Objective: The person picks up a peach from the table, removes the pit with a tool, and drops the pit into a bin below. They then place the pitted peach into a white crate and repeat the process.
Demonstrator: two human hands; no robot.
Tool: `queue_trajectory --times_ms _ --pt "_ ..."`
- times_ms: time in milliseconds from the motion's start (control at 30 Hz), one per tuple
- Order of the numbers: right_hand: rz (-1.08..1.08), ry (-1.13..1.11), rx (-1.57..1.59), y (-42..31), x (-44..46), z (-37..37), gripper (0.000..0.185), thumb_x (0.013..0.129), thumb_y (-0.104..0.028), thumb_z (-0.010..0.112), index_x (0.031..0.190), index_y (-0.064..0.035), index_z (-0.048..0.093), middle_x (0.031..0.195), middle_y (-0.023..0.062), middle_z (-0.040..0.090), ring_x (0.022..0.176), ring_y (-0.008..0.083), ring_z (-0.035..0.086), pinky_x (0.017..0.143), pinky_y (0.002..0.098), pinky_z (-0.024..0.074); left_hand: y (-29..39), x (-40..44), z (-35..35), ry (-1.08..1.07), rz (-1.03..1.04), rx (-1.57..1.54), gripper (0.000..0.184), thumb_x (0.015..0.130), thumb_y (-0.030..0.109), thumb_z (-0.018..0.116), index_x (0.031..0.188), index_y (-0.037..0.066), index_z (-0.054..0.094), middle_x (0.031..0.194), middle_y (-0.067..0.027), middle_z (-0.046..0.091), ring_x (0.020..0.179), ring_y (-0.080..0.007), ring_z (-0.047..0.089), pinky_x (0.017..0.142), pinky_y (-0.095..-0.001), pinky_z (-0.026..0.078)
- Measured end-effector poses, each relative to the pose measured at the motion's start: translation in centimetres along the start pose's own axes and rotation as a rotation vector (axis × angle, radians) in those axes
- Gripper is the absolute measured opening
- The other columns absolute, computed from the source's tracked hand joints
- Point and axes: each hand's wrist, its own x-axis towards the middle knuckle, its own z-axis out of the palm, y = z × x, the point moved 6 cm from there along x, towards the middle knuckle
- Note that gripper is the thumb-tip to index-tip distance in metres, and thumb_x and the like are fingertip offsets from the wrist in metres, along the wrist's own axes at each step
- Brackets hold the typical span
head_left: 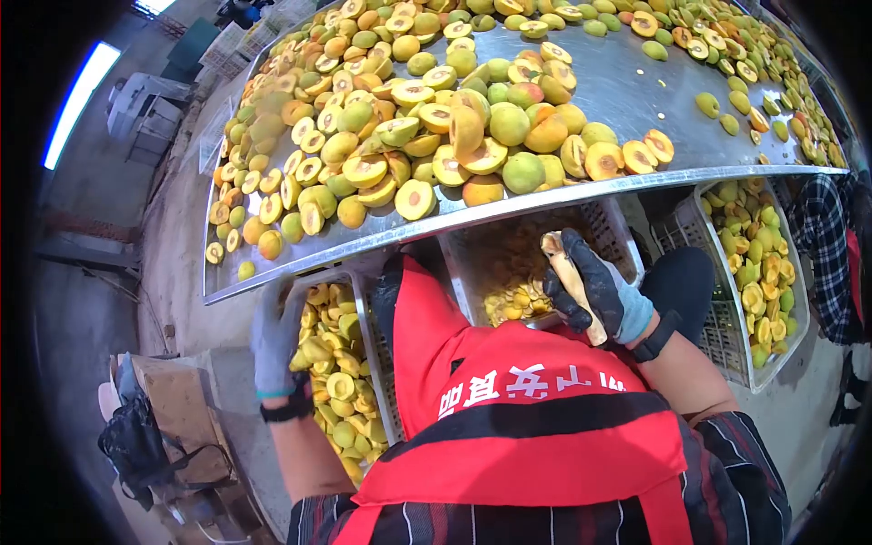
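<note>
The gloved right grip (607, 289) wraps around a pale wooden tool (569, 278), best held firmly, while the blurred left grip (276, 338), contents unclear, hangs beside crated stone-fruit halves (341, 387), the bench (627, 104) beyond both.

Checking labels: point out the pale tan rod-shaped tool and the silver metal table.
Pale tan rod-shaped tool (572, 280): head view, middle of its shaft.
Silver metal table (618, 102): head view, bare top.

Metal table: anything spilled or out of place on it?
Only a minor thing: a few small pale bits lie loose on the bare table, apart from the fruit, like stray scraps.
</note>
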Motion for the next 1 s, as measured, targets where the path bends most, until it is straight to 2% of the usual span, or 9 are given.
queue_trajectory --times_ms 133,200,367,567,633,767,800,900,1000 --pt "0.029 -0.065 0.039 1.4 1.9 -1.9 0.036 0.095 -0.044 0.032 0.114 -0.0166 0.044 0.06 0.0076 0.051 0.035 0.0136 0.042 0.033 0.0245 0.033 5.1 6.4 7.7 -0.193 0.06 -0.245 0.031 0.082 0.019 0.06 0.106 0.0 0.058 0.085 -0.0106 0.063 0.076 -0.0196 0.06 0.069 -0.03 0.047" --pt "-0.133 0.127 -0.158 0.6 1.3 -1.8 0.037 0.095 -0.044 0.033 0.104 -0.0122 0.049 0.059 0.007 0.051 0.036 0.0146 0.043 0.034 0.025 0.0343 10.6 7.5 10.5 -0.26 0.163 0.164 0.04 0.077 0.041 0.058 0.093 0.004 0.059 0.088 -0.0205 0.062 0.083 -0.0364 0.059 0.073 -0.0407 0.046" --pt "0.017 0.033 0.051 1.0 0.9 -2.1 0.049 0.088 -0.052 0.044 0.083 -0.0056 0.057 0.062 0.0063 0.055 0.045 0.0157 0.049 0.037 0.0255 0.0392 11.1 10.3 16.6 -0.339 0.087 0.3 0.044 0.071 0.037 0.063 0.095 0.001 0.055 0.091 -0.0217 0.062 0.09 -0.0375 0.058 0.079 -0.0431 0.045" --pt "-0.018 -0.073 -0.019 0.1 0.5 -0.6 0.048 0.089 -0.05 0.043 0.093 -0.0038 0.056 0.067 0.0057 0.055 0.048 0.014 0.05 0.042 0.0244 0.0417 11.0 6.8 12.9 -0.302 -0.113 -0.756 0.043 0.083 0.024 0.057 0.119 0.003 0.046 0.088 -0.0089 0.06 0.067 -0.0182 0.062 0.058 -0.0281 0.051" --pt "-0.049 -0.177 -0.088 -1.1 0.6 1.1 0.039 0.09 -0.042 0.048 0.096 -0.0043 0.056 0.067 0.0035 0.052 0.054 0.0115 0.051 0.046 0.0225 0.0425 14.4 4.3 11.2 -0.395 0.085 -1.287 0.042 0.089 0.027 0.051 0.124 0.007 0.042 0.094 -0.0101 0.058 0.068 -0.0147 0.06 0.052 -0.0201 0.049" --pt "-0.169 -0.172 -0.201 -2.8 0.3 5.2 0.028 0.089 -0.033 0.052 0.098 -0.0069 0.057 0.071 0.0006 0.053 0.059 0.0096 0.052 0.053 0.022 0.0434 16.4 0.6 13.3 -0.576 0.008 -1.472 0.051 0.088 0.037 0.052 0.128 0.007 0.039 0.105 -0.009 0.055 0.081 -0.0171 0.06 0.054 -0.0233 0.051" --pt "-0.412 -0.16 -0.503 -3.0 1.3 4.4 0.029 0.088 -0.033 0.055 0.1 -0.0058 0.057 0.075 -0.0003 0.055 0.063 0.008 0.052 0.056 0.0216 0.0434 16.5 0.2 14.1 -0.466 0.006 -1.387 0.053 0.088 0.038 0.052 0.129 0.008 0.039 0.107 -0.008 0.055 0.087 -0.0183 0.059 0.059 -0.0271 0.052" --pt "-0.238 0.02 -0.236 -2.8 1.2 5.5 0.026 0.091 -0.029 0.051 0.102 -0.0058 0.053 0.068 0.0026 0.052 0.05 0.0102 0.05 0.043 0.0216 0.0423 16.9 -0.6 14.5 -0.468 0.127 -1.337 0.053 0.088 0.039 0.051 0.129 0.008 0.039 0.108 -0.0081 0.054 0.089 -0.0182 0.058 0.068 -0.0294 0.052" --pt "-0.316 0.033 -0.33 -1.9 1.7 5.1 0.029 0.084 -0.025 0.063 0.103 -0.0042 0.056 0.079 0.0011 0.058 0.068 0.0078 0.053 0.06 0.023 0.0453 16.4 -0.7 14.9 -0.514 0.12 -1.316 0.052 0.089 0.039 0.05 0.129 0.008 0.039 0.11 -0.0084 0.053 0.096 -0.019 0.056 0.076 -0.0312 0.051"
